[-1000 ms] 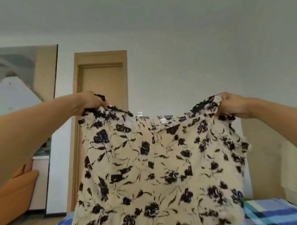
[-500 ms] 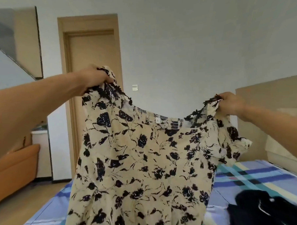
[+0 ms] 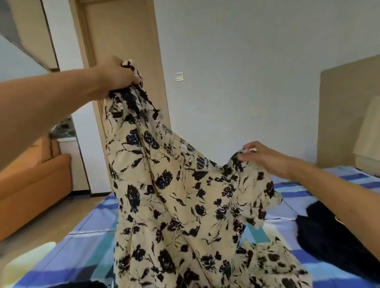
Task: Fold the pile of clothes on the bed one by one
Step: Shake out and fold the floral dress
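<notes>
Bed (image 3: pixel 80 246): blue checked sheet, spread across the lower view beneath everything else.
Dark clothes (image 3: pixel 332 235): heaped on the sheet at the right, under the right forearm.
Dress (image 3: pixel 176 209): cream with black flowers, slung on a slant between the two hands, skirt pooled on the bed.
Right hand (image 3: pixel 263 157): low, near the sheet, pinching one shoulder of the dress between thumb and fingertips.
Left hand (image 3: pixel 116 76): raised high, fingers curled tight round the other shoulder, cloth bunched in the fist.
Door (image 3: pixel 119 38): closed, behind the left hand, with plain wall (image 3: pixel 246 54) beside it.
Risk: likely to land creased or twisted, given the bunched left shoulder and the pooled skirt. Could also drape over the dark clothes lying so near. Light pinch on the right might slip.
Change: a second ago held level and stretched wide, both shoulders at one height. Now right side dropped toward the bed, left kept up, hem down on the sheet.
</notes>
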A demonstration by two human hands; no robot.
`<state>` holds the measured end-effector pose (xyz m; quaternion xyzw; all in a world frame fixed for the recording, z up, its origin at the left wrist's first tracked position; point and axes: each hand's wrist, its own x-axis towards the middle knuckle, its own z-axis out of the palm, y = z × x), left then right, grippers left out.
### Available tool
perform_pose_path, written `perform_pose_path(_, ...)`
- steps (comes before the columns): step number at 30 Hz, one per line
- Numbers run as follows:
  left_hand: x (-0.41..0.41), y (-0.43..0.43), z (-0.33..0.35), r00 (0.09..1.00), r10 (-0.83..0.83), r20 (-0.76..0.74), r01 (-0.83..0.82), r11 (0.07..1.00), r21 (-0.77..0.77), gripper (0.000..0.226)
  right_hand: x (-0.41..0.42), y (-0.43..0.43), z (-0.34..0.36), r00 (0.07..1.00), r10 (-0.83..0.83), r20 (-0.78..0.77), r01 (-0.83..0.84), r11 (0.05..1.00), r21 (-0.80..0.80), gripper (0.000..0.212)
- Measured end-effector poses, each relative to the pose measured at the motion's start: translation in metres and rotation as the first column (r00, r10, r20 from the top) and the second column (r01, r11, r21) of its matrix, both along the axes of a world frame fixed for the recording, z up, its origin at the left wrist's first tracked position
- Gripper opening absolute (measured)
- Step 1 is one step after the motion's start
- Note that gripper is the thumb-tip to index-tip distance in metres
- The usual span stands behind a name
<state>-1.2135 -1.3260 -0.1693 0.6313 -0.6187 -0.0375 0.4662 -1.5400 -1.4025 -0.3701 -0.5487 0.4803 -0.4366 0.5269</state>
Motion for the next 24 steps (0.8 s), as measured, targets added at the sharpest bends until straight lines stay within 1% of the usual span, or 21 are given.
perform_pose_path(1,0.003,0.0,-0.004,1.0,-0.004,-0.012,0.004,1.0,0.016,0.015,0.006,0.011,-0.005,0.956,0.003,-0.293,-0.016,0.999,-0.041,0.093)
perform_pose_path(2,0.009,-0.005,-0.007,1.0,-0.014,-0.013,0.014,1.0,0.025,0.019,0.008,0.005,-0.014,0.865,0.021,-0.502,-0.053,0.997,-0.05,0.097)
perform_pose_path(3,0.011,-0.002,-0.011,0.999,-0.039,-0.036,0.041,0.998,0.05,0.022,0.01,0.004,-0.022,0.721,-0.004,-0.693,-0.067,0.995,-0.075,0.085)
perform_pose_path(4,0.014,-0.002,-0.015,0.998,-0.056,-0.034,0.058,0.997,0.053,0.024,0.005,-0.001,-0.032,0.624,-0.048,-0.78,-0.061,0.992,-0.11,0.062)
perform_pose_path(5,0.018,-0.003,-0.017,0.998,-0.067,-0.022,0.068,0.995,0.07,0.025,0.0,-0.001,-0.036,0.514,-0.107,-0.851,-0.074,0.983,-0.169,0.047)
perform_pose_path(7,0.03,-0.001,-0.021,0.996,-0.07,0.051,0.063,0.991,0.121,0.025,-0.012,-0.009,-0.027,0.545,-0.259,-0.798,0.033,0.957,-0.288,0.028)
perform_pose_path(8,0.037,0.001,-0.024,0.993,-0.084,0.08,0.071,0.985,0.157,0.026,-0.018,-0.011,-0.02,0.599,-0.33,-0.729,0.117,0.938,-0.327,0.018)
perform_pose_path(9,0.043,0.004,-0.027,0.987,-0.105,0.117,0.08,0.976,0.205,0.03,-0.024,-0.012,-0.007,0.631,-0.357,-0.689,0.169,0.93,-0.328,0.013)
perform_pose_path(10,0.052,0.005,-0.029,0.979,-0.129,0.157,0.088,0.966,0.244,0.037,-0.032,-0.017,0.002,0.695,-0.389,-0.605,0.205,0.913,-0.352,0.018)
perform_pose_path(11,0.059,0.009,-0.032,0.971,-0.146,0.188,0.089,0.955,0.284,0.047,-0.037,-0.015,0.015,0.789,-0.399,-0.468,0.258,0.906,-0.336,0.021)
perform_pose_path(12,0.065,0.013,-0.037,0.962,-0.189,0.195,0.117,0.937,0.329,0.061,-0.042,-0.013,0.028,0.874,-0.421,-0.242,0.346,0.89,-0.298,0.023)
perform_pose_path(13,0.071,0.015,-0.04,0.953,-0.233,0.196,0.144,0.913,0.382,0.078,-0.048,-0.008,0.041,0.853,-0.492,-0.172,0.432,0.852,-0.294,0.031)
perform_pose_path(14,0.076,0.015,-0.043,0.935,-0.299,0.189,0.188,0.874,0.448,0.093,-0.054,-0.008,0.052,0.836,-0.524,-0.163,0.465,0.834,-0.298,0.037)
perform_pose_path(15,0.079,0.015,-0.046,0.916,-0.356,0.183,0.217,0.825,0.521,0.099,-0.056,-0.007,0.063,0.81,-0.555,-0.189,0.478,0.812,-0.335,0.041)
perform_pose_path(16,0.081,0.015,-0.05,0.894,-0.4,0.201,0.221,0.785,0.579,0.093,-0.058,-0.008,0.074,0.812,-0.557,-0.176,0.479,0.807,-0.345,0.042)
perform_pose_path(17,0.08,0.014,-0.055,0.882,-0.42,0.213,0.219,0.767,0.604,0.072,-0.057,-0.006,0.082,0.809,-0.549,-0.211,0.451,0.809,-0.377,0.041)
perform_pose_path(19,0.077,0.005,-0.067,0.881,-0.352,0.316,0.132,0.824,0.55,0.027,-0.06,-0.005,0.094,0.825,-0.522,-0.217,0.409,0.817,-0.406,0.038)
perform_pose_path(20,0.078,0.0,-0.074,0.876,-0.303,0.374,0.091,0.867,0.489,0.02,-0.062,-0.006,0.097,0.838,-0.506,-0.204,0.39,0.818,-0.423,0.032)
perform_pose_path(21,0.078,-0.005,-0.078,0.869,-0.269,0.416,0.074,0.901,0.428,0.022,-0.059,0.002,0.099,0.863,-0.466,-0.194,0.349,0.829,-0.438,0.024)
perform_pose_path(23,0.081,-0.01,-0.085,0.927,-0.216,0.308,0.107,0.937,0.334,0.016,-0.057,0.016,0.097,0.932,-0.29,-0.217,0.174,0.884,-0.435,0.009)
perform_pose_path(24,0.08,-0.011,-0.085,0.958,-0.204,0.203,0.137,0.944,0.299,0.015,-0.058,0.022,0.096,0.927,-0.199,-0.32,0.05,0.907,-0.418,0.016)
